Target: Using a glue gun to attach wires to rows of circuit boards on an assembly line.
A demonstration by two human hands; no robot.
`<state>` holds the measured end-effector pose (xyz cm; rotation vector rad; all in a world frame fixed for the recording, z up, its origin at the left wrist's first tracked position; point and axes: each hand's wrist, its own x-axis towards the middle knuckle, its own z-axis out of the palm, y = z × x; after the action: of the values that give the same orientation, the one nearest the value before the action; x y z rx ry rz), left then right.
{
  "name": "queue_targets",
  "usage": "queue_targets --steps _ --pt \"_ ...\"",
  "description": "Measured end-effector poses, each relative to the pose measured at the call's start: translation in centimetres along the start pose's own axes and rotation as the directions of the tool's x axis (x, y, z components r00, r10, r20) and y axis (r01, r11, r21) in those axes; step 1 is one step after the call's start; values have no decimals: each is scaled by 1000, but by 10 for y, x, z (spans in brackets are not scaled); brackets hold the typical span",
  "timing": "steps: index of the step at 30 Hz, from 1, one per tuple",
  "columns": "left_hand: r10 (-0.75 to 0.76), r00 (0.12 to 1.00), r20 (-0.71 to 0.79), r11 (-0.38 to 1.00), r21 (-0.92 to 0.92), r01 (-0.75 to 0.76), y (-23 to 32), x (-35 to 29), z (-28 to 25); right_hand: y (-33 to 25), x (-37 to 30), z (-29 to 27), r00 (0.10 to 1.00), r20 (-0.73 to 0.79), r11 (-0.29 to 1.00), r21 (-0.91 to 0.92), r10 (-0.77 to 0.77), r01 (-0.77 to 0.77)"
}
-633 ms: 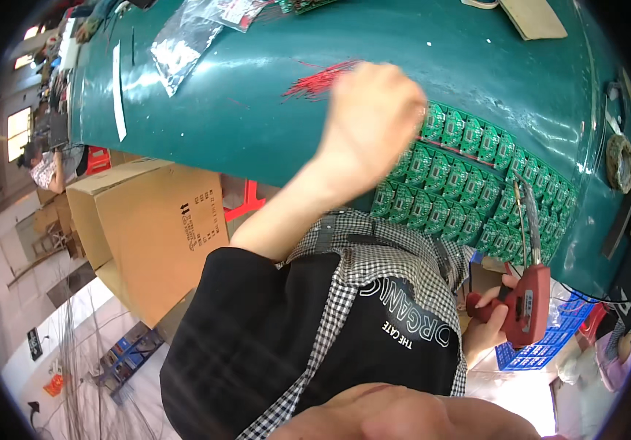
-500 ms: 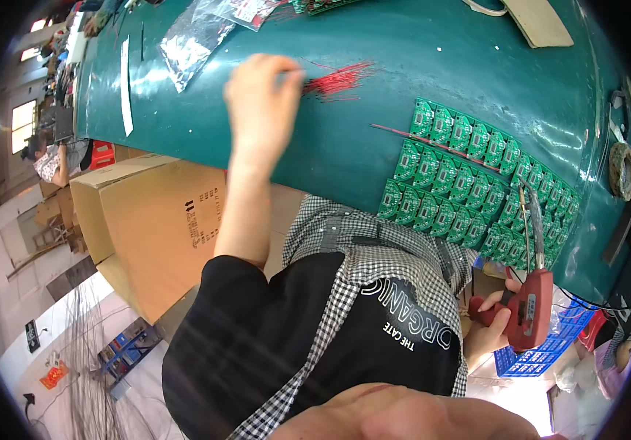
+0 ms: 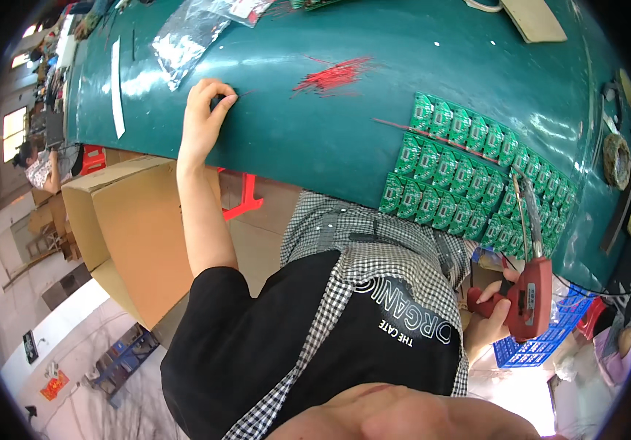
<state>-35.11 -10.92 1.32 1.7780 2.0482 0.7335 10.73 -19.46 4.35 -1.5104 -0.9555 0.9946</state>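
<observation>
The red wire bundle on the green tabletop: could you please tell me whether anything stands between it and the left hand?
Nothing visible blocks the left hand from the red wire bundle. Only the green tabletop and a thin reddish strand at the fingers lie between them; whether that strand is held is too fine to tell.

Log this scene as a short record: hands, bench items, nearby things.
Left hand grip: thumb and finger close together; whether holding anything, unclear
Right hand grip: closed on red pistol-shaped soldering tool
Boards: green circuit boards in rows, right side
Wires: loose pile of thin red wires
Surface: glossy dark-green table
Nearby: clear plastic bag on table; brown cardboard box, lower left
</observation>
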Motion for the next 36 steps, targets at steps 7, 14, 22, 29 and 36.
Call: queue_targets --steps 7,14,22,29,36 --pt "-151 989 -6 829 -546 123 74 -9 5 4 5 0 996 85 994 113 2 -11" --pt "334 932 138 876 -410 -253 200 24 92 5 4 -7 998 52 991 128 -32 25" --pt "333 894 300 929 -268 -256 231 25 145 10 2 -15 999 38 995 99 2 -6" --pt "311 894 321 942 -228 -246 236 25 148 9 5 -17 999 48 995 93 25 -29" --pt "302 879 370 945 -238 -224 235 29 147 10 4 -20 985 137 988 96 105 -118"
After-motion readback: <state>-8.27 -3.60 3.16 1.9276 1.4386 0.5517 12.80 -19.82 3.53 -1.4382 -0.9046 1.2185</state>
